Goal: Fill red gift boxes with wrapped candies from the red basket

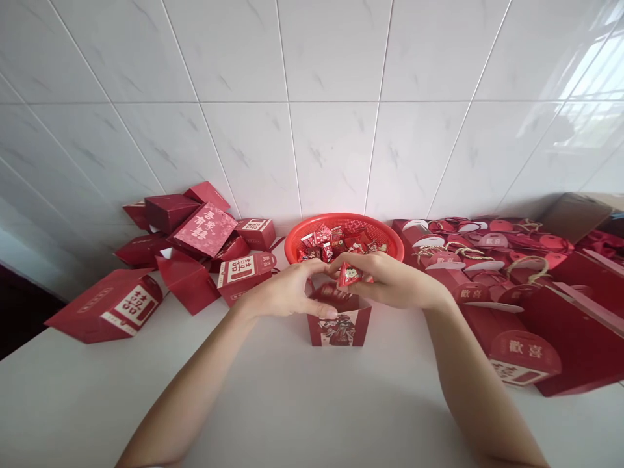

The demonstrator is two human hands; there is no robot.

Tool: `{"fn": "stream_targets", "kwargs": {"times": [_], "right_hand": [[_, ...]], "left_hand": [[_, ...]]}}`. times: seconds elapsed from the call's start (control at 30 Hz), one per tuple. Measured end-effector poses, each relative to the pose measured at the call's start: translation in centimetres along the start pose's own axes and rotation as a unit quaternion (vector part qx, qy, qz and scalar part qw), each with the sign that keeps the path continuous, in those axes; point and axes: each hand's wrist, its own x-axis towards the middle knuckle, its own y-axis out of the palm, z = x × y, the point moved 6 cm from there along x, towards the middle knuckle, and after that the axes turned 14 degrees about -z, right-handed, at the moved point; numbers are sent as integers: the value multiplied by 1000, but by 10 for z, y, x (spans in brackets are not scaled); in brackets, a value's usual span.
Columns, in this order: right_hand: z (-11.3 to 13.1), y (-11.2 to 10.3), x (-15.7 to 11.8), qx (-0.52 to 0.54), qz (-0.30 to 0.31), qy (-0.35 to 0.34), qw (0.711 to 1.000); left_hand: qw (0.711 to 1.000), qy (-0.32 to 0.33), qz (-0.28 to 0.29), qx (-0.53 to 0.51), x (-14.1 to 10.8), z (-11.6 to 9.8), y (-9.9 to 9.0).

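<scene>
A small red box [338, 328] with a printed picture on its front stands upright and open on the white table. My left hand [292, 290] is at its left side, thumb over the front rim and fingers reaching behind, closed on the box. Above the box's right part, my right hand [390, 278] is closed on a red wrapped candy [348, 275]. Just behind both hands is a red plastic basket [291, 244] with many wrapped candies [358, 242] in it. The inside of the box is partly hidden by my hands.
Red boxes [188, 279] lie piled at the left, one larger box [110, 305] nearest the edge. Rows of closed red boxes [497, 331] with rope handles fill the right, beside a big red container [580, 325]. A cardboard box [578, 218] stands behind. The tiled wall [336, 156] bounds the table [312, 409].
</scene>
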Motion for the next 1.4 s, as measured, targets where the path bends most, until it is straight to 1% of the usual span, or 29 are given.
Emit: {"fn": "stream_targets", "kwargs": {"times": [0.07, 0.17, 0.23, 0.37, 0.43, 0.47, 0.6, 0.7, 0.8, 0.87, 0.97, 1.03, 1.1, 1.17, 1.23, 1.27, 1.37, 1.4], "right_hand": [[0, 1, 0, -22, 7, 1, 1000], [0, -3, 0, -38, -20, 13, 999], [-2, -4, 0, -73, -35, 36, 996], [-7, 1, -1, -175, -13, 76, 982], [-7, 0, -3, -192, -11, 75, 978], [-5, -2, -3, -189, -22, 70, 979], [2, -26, -8, -123, -101, 59, 985], [2, -44, -13, -85, -139, 62, 985], [-2, -51, -16, -63, -158, 54, 984], [-6, -48, -16, -23, -163, 44, 985], [-15, -31, -19, 76, -145, 48, 985], [-22, -17, -24, 139, -137, 67, 978], [-30, -7, -31, 182, -149, 90, 968], [-37, -3, -39, 205, -181, 110, 956], [-43, -4, -46, 218, -213, 126, 944], [-45, -5, -50, 222, -227, 133, 939], [-48, -10, -58, 231, -257, 144, 927], [-49, -11, -61, 233, -262, 146, 925]], "left_hand": [[1000, -4, 10, 0, 0, 1, 1], [999, -23, 10, 23, -1, 2, 0], [999, -22, 11, 38, -1, 1, -1], [998, -18, 17, 52, -2, -1, -1], [998, -15, 11, 59, -2, -1, -2], [998, -11, 8, 61, -2, -2, -2], [999, 32, -1, 44, -1, -5, 1], [995, 74, -48, 37, 1, -6, 0], [988, 116, -94, 29, 1, -11, -5], [981, 150, -119, 13, -1, -17, -9], [966, 184, -182, -19, -6, -26, -20], [956, 187, -222, -39, -8, -28, -25], [954, 180, -234, -52, -7, -28, -23], [957, 167, -231, -59, -6, -25, -19], [963, 148, -213, -72, -4, -22, -14], [968, 136, -192, -86, -2, -20, -10], [981, 98, -105, -129, 1, -15, 1], [982, 88, -87, -139, 2, -14, 4]]}}
